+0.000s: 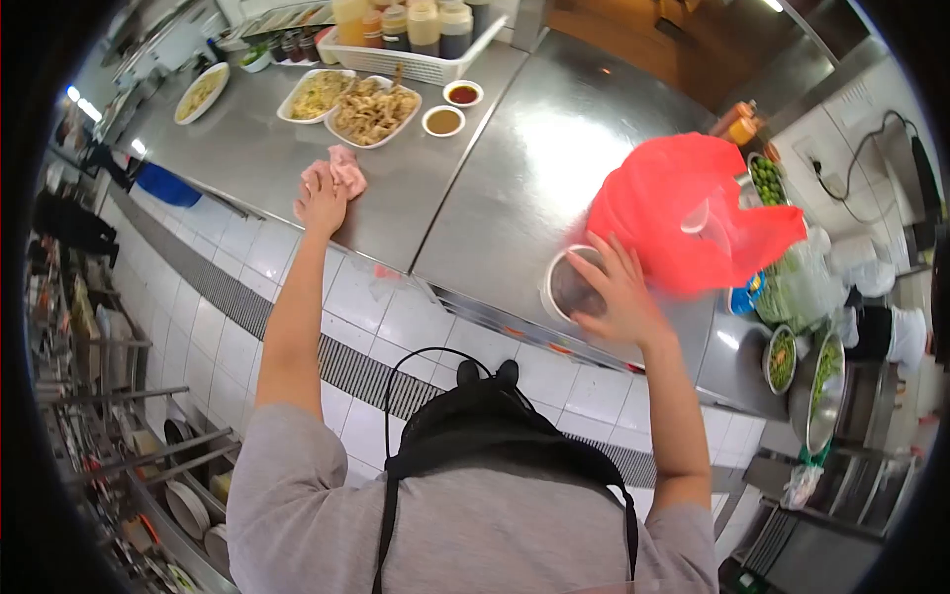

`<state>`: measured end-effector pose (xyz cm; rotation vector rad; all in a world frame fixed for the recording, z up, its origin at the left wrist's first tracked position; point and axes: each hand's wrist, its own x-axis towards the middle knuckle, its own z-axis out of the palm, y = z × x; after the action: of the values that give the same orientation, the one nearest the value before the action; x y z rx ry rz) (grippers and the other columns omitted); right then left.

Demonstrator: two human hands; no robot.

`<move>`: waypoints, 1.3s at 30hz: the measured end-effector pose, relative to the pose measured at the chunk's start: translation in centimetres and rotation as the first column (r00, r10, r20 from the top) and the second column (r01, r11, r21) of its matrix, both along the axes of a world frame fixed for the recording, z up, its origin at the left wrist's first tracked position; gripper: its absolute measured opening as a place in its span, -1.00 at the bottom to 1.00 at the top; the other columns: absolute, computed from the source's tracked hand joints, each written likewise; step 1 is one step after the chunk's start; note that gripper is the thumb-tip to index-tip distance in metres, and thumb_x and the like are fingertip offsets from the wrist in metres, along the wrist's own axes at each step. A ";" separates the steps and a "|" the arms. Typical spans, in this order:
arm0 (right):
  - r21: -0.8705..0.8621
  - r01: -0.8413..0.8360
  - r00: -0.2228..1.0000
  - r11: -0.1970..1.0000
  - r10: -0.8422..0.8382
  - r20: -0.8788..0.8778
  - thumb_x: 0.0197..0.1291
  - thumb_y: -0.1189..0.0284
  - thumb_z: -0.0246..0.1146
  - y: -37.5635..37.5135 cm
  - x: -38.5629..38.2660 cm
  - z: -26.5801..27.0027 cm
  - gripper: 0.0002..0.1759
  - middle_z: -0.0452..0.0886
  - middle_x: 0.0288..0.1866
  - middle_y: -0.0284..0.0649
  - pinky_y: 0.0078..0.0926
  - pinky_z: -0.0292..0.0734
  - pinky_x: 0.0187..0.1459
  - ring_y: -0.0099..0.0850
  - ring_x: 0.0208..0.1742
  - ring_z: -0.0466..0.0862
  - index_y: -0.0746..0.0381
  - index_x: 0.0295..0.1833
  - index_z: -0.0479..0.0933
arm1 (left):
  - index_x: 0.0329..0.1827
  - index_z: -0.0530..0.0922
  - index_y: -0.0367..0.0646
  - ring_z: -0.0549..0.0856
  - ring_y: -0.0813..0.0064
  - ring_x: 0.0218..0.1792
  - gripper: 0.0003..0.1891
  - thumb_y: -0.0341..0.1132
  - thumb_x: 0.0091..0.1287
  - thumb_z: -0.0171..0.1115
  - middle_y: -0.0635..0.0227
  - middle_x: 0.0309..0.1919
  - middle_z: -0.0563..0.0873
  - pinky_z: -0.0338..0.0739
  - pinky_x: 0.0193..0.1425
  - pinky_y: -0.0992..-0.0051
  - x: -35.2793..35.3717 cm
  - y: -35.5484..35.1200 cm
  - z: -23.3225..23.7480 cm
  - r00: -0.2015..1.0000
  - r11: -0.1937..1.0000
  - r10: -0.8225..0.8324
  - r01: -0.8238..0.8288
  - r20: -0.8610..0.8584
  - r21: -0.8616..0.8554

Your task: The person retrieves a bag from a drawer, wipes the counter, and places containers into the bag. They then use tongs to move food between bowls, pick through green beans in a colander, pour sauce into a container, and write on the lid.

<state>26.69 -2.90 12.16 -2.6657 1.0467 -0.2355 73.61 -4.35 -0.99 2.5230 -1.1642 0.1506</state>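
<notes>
My left hand [322,206] is closed on a crumpled pink cloth [346,174] at the front of the steel counter. Over on the right, my right hand [621,302] grips a round white-rimmed tub [550,287], fingers and thumb spread across its top. The tub's middle looks dark or see-through; its contents cannot be made out. Right behind that hand stands a red plastic bag [673,208], partly blurred, with something pale showing inside it.
On the steel counter [505,178] are a dish of fried food [374,111], a dish of yellowish food [315,96] and two sauce cups [443,122]. A white basket [416,65] holds several bottles. Bowls of greens [821,381] stand at right.
</notes>
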 end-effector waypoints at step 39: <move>0.964 0.244 -0.237 0.105 -0.958 0.164 -0.04 0.33 0.31 -7.7 -33.5 -8.6 -0.84 0.55 -0.46 -0.35 -0.55 0.30 -0.23 -0.52 -0.41 0.45 0.19 -0.41 0.58 | -0.12 0.52 -0.08 0.61 0.34 -0.36 -0.66 -0.33 0.01 0.35 0.18 -0.22 0.49 0.50 -0.22 0.41 -69.3 -6.7 0.2 0.145 0.554 -0.779 0.615 -0.610 -0.561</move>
<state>-6.85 -10.59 3.55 -0.4309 1.6184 -1.1678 4.31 -11.08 -0.81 1.2188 -1.5892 -1.0422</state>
